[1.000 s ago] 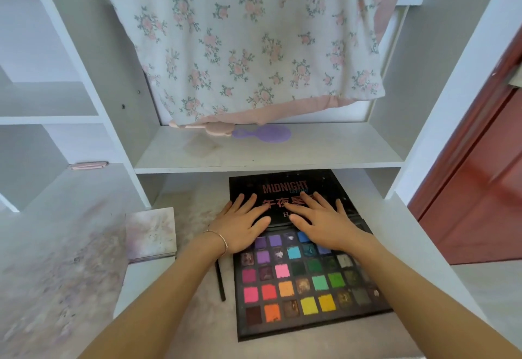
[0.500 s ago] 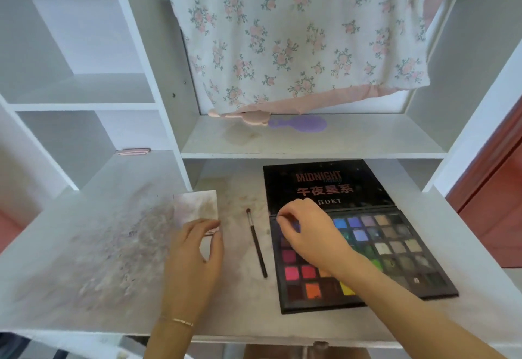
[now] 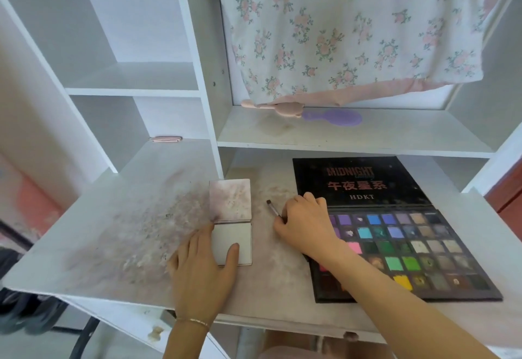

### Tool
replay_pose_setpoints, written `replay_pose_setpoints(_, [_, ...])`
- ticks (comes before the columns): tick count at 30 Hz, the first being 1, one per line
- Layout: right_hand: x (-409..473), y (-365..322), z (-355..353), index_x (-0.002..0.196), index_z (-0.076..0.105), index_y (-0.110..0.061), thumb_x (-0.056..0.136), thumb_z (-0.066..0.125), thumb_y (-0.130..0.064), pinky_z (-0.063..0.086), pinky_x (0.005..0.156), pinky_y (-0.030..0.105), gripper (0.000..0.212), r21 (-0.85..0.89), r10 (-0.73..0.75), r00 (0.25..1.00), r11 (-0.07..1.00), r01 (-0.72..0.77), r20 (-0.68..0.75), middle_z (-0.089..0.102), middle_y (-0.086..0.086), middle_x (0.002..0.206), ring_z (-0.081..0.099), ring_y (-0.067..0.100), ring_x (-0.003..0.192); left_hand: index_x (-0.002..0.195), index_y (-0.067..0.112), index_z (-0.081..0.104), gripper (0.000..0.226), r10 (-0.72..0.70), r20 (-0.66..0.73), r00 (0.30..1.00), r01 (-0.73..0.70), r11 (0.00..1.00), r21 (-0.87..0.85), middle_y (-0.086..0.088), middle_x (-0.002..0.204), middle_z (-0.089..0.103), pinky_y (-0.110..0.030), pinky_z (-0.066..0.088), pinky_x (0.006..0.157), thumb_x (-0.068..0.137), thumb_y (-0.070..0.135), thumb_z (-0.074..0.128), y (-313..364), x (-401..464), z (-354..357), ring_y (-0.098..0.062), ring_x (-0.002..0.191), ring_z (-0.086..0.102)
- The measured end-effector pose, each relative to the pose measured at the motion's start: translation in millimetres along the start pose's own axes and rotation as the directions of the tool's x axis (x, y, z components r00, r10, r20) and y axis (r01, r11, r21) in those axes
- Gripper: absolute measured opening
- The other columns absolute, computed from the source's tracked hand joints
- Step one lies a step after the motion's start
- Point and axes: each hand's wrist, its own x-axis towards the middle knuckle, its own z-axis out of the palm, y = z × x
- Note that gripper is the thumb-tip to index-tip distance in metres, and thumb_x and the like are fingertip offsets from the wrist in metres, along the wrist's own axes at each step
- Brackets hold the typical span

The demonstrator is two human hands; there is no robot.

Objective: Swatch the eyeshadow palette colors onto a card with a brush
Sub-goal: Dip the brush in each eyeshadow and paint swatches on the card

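Lying open on the right of the white desk (image 3: 84,245), the eyeshadow palette (image 3: 423,245) shows rows of square pans in purples, blues, greens, pinks, yellow and dull browns, its black lid flat behind with red lettering. The right hand (image 3: 306,226) curls its fingers around the thin brush (image 3: 272,208), whose dark tip points up-left, just beside the palette. The left hand (image 3: 203,268) rests with relaxed, straight fingers on the pale lower leaf of the opened card (image 3: 234,217), its upper leaf smudged pinkish.
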Motion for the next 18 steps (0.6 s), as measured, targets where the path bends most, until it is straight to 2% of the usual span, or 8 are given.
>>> replay_pose_setpoints(2, [-2.1, 1.6, -9.2, 0.078, 0.063, -0.008, 0.083, 0.048, -0.028, 0.037, 0.074, 0.032, 0.025, 0.257, 0.061, 0.998, 0.965, -0.056, -0.011, 0.062, 0.003, 0.082, 0.049, 0.021, 0.084, 0.124, 0.021, 0.049, 0.061, 0.023, 0.004, 1.0, -0.023, 1.0, 0.016, 0.001, 0.125, 0.054, -0.04, 0.025, 0.1, 0.072, 0.052, 0.041, 1.2, -1.3, -0.9, -0.021, 0.121, 0.042])
replay_pose_setpoints(3, [-3.4, 3.5, -16.4, 0.076, 0.061, -0.01, 0.083, 0.051, -0.026, 0.041, 0.066, 0.028, 0.02, 0.434, 0.12, 0.993, 0.894, -0.113, 0.012, 0.061, 0.001, 0.076, 0.052, 0.017, 0.076, 0.124, 0.02, 0.049, 0.062, 0.033, 0.002, 0.999, -0.033, 0.999, 0.017, 0.0, 0.125, 0.055, -0.04, 0.026, 0.099, 0.072, 0.052, 0.041, 1.1, -1.8, -1.1, -0.022, 0.121, 0.043])
replay_pose_setpoints(5, [-6.4, 8.5, -32.7, 0.074, 0.06, -0.014, 0.084, 0.053, -0.021, 0.037, 0.05, 0.018, 0.013, 0.71, 0.222, 0.973, 0.675, -0.203, 0.067, 0.06, -0.007, 0.064, 0.051, 0.006, 0.057, 0.125, 0.019, 0.048, 0.063, 0.051, 0.003, 0.999, -0.051, 0.999, 0.018, 0.0, 0.126, 0.054, -0.041, 0.026, 0.1, 0.072, 0.052, 0.042, 0.9, -2.1, -1.2, -0.021, 0.123, 0.042])
replay_pose_setpoints(7, [-11.7, 17.4, -46.7, 0.068, 0.06, -0.013, 0.086, 0.052, -0.015, 0.033, 0.046, 0.018, 0.02, 0.847, 0.277, 0.955, 0.48, -0.229, 0.101, 0.059, -0.007, 0.056, 0.043, 0.009, 0.047, 0.128, 0.021, 0.045, 0.069, 0.075, 0.026, 0.997, -0.076, 0.996, 0.037, 0.003, 0.131, 0.05, -0.039, 0.024, 0.102, 0.071, 0.058, 0.034, 0.6, -2.7, -1.3, -0.019, 0.126, 0.038])
replay_pose_setpoints(10, [-26.9, 34.8, -62.0, 0.076, 0.06, -0.012, 0.089, 0.047, -0.008, 0.035, 0.046, 0.02, 0.018, 0.931, 0.243, 0.96, 0.298, -0.211, 0.14, 0.054, -0.003, 0.054, 0.041, 0.01, 0.047, 0.132, 0.021, 0.041, 0.084, 0.123, 0.05, 0.991, -0.127, 0.987, 0.095, 0.003, 0.136, 0.045, -0.037, 0.021, 0.104, 0.065, 0.066, 0.018, 1.0, -3.8, -0.4, -0.018, 0.13, 0.033])
replay_pose_setpoints(13, [-45.2, 57.9, -67.8, 0.099, 0.055, -0.016, 0.09, 0.044, -0.001, 0.034, 0.041, 0.018, 0.02, 0.958, 0.197, 0.969, 0.214, -0.19, 0.148, 0.054, -0.004, 0.052, 0.04, 0.008, 0.043, 0.132, 0.02, 0.042, 0.087, 0.129, 0.045, 0.991, -0.134, 0.984, 0.118, 0.001, 0.135, 0.047, -0.038, 0.023, 0.104, 0.065, 0.067, 0.016, 4.4, -5.3, 0.8, -0.021, 0.129, 0.033])
replay_pose_setpoints(16, [-61.8, 79.4, -67.1, 0.095, 0.058, -0.018, 0.091, 0.04, 0.0, 0.034, 0.041, 0.018, 0.025, 0.974, 0.227, 0.969, 0.173, -0.144, 0.103, 0.052, -0.001, 0.055, 0.039, 0.009, 0.044, 0.132, 0.019, 0.042, 0.088, 0.126, 0.06, 0.99, -0.133, 0.983, 0.128, 0.001, 0.134, 0.047, -0.039, 0.025, 0.101, 0.064, 0.067, 0.016, 11.7, -8.9, 3.5, -0.023, 0.125, 0.034])
replay_pose_setpoints(18, [-70.9, 89.9, -64.3, 0.088, 0.063, -0.016, 0.092, 0.037, -0.002, 0.037, 0.042, 0.018, 0.03, 0.992, 0.23, 0.965, -0.01, -0.129, 0.128, 0.051, 0.001, 0.057, 0.041, 0.009, 0.044, 0.132, 0.019, 0.042, 0.085, 0.117, 0.078, 0.99, -0.127, 0.984, 0.125, 0.001, 0.135, 0.045, -0.037, 0.026, 0.1, 0.066, 0.067, 0.019, 19.4, -10.9, 6.9, -0.023, 0.124, 0.033])
